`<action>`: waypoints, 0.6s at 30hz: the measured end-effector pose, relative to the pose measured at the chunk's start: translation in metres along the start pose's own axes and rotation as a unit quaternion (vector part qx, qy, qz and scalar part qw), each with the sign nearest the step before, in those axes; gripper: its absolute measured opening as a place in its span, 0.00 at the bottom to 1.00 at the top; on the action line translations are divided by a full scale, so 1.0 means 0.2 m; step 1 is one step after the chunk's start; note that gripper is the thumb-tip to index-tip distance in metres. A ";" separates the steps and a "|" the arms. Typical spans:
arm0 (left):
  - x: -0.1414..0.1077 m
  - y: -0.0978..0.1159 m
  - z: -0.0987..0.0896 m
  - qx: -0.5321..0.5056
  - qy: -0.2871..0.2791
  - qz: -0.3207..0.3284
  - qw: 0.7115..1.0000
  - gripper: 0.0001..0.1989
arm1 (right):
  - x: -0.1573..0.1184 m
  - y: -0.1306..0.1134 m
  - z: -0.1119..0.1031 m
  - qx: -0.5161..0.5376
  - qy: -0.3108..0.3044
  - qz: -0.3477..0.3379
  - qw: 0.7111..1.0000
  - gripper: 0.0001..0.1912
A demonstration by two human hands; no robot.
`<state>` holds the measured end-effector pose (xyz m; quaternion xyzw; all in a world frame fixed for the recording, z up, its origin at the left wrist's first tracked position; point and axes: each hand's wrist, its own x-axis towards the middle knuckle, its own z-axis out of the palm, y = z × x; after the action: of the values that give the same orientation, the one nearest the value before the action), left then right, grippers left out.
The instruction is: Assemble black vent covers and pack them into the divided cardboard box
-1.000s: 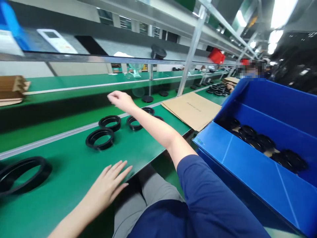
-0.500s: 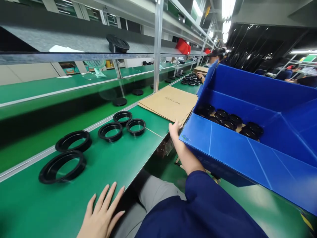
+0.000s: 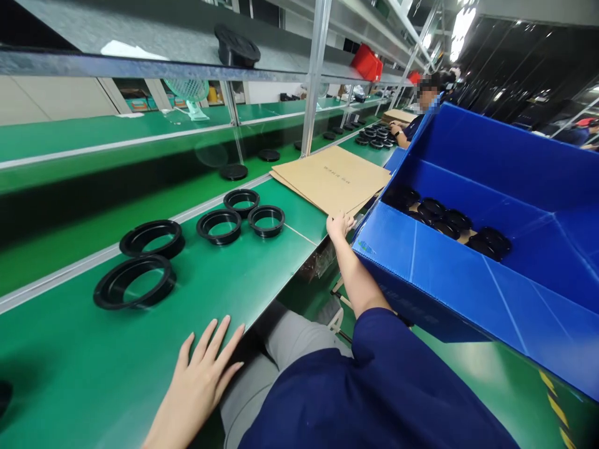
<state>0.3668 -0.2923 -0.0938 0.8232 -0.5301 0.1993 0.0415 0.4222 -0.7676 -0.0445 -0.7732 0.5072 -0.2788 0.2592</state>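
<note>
Though print is borne by the cardboard [image 3: 334,178] at 1 o'clock of the view, it is too small to be read. Its near corner is met by the right hand's [image 3: 340,226] curled fingers; whether it is gripped cannot be told. It is flanked by a blue box [image 3: 449,249] at 3 o'clock. At 7 o'clock, the left hand [image 3: 199,377] is spread open, empty, near black rings [image 3: 219,236].

Left hand [image 3: 199,374] splayed, right hand [image 3: 340,226] outstretched
</note>
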 end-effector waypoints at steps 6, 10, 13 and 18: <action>0.02 0.04 -0.08 -0.050 -0.089 -0.034 0.994 0.30 | 0.06 -0.02 0.01 -0.052 -0.037 -0.006 0.998 0.21; 0.03 0.05 -0.10 -0.068 -0.112 -0.046 0.990 0.30 | 0.08 -0.01 0.07 -0.058 -0.039 0.009 0.998 0.20; 0.02 0.05 -0.09 -0.063 -0.099 -0.045 0.992 0.29 | 0.07 -0.03 0.08 -0.031 -0.020 0.024 0.999 0.17; 0.00 0.04 -0.06 -0.034 -0.061 -0.041 0.997 0.28 | 0.15 -0.10 0.03 0.052 0.025 0.024 0.998 0.17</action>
<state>0.3569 -0.2923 -0.0833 0.8528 -0.5042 0.1285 0.0450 0.4486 -0.7880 -0.0300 -0.7392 0.5163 -0.3181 0.2930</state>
